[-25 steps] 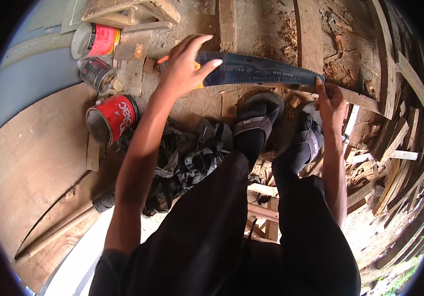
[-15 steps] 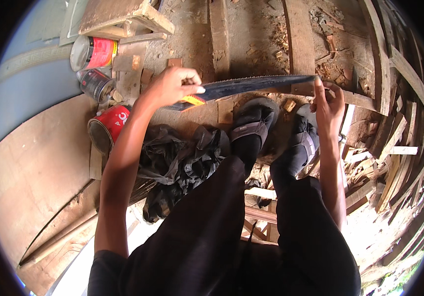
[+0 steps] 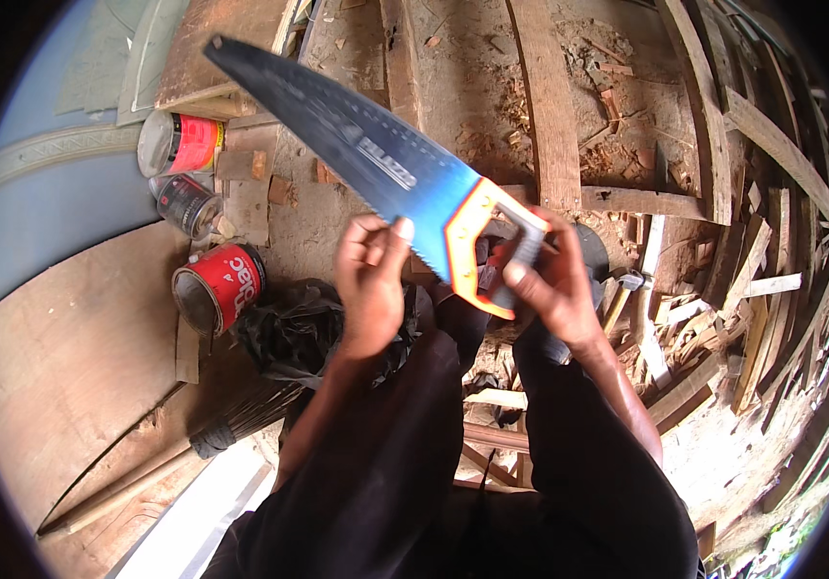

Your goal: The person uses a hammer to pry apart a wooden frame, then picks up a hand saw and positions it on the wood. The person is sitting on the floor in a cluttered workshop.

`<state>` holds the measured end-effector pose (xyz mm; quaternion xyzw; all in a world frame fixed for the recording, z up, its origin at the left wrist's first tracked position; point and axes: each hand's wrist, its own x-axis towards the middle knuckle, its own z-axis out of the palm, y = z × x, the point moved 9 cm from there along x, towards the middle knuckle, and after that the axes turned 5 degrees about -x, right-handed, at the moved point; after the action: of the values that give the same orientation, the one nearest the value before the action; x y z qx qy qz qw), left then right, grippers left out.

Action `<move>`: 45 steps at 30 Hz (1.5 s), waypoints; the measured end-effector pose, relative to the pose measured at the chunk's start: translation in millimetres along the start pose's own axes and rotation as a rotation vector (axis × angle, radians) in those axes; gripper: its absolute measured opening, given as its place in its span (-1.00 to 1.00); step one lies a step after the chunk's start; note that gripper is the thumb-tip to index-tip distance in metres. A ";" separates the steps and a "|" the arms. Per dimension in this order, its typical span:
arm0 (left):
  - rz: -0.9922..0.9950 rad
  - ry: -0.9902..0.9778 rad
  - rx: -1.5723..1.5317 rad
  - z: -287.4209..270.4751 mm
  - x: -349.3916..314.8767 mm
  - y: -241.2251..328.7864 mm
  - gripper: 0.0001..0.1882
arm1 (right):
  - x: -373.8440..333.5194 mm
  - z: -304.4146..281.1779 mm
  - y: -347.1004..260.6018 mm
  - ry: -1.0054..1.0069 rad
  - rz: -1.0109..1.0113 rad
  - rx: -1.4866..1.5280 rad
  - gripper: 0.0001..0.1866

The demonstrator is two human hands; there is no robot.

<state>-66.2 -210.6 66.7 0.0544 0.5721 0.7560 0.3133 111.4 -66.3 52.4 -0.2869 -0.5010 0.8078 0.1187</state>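
A handsaw (image 3: 366,154) is held up in front of me, its broad face turned toward me. The dark blade turns blue near the orange-and-grey handle and points to the far left, teeth on the near side. My right hand (image 3: 564,294) is closed around the handle, with the thumb on the near side of the grip. At the toothed edge close to the handle, my left hand (image 3: 373,285) has its fingers curled and its thumb against the blade. The saw hides part of my feet and the floor.
Red-labelled cans (image 3: 226,289) and a dark can (image 3: 188,206) lie at the left beside a wooden board (image 3: 77,328). Black plastic (image 3: 289,333) is crumpled by my left leg. Wooden beams (image 3: 545,106) cross the floor, and scrap wood (image 3: 772,289) is piled right. A hammer (image 3: 624,289) lies near my right hand.
The saw has been turned round: its handle, earlier by my left hand, is now in my right. Its tip has swung from the right to the far left, and its flat face now shows.
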 end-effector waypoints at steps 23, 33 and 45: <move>-0.545 0.343 -0.353 -91.1 -25.1 -136.8 -0.57 | -21.5 -163.0 31.7 0.103 0.382 -0.135 -0.52; -0.508 0.230 -0.442 -75.8 -30.7 -153.6 -0.68 | -40.3 -193.7 25.8 0.572 0.106 -0.554 -0.42; -0.474 0.164 -0.488 -54.3 -34.3 -148.6 -0.85 | -56.5 -170.4 10.1 0.802 -0.124 -1.126 -0.47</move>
<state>-1.6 -252.0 -75.9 -0.2175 0.3947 0.7785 0.4369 257.2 28.2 6.2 -0.5520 -0.7768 0.2484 0.1736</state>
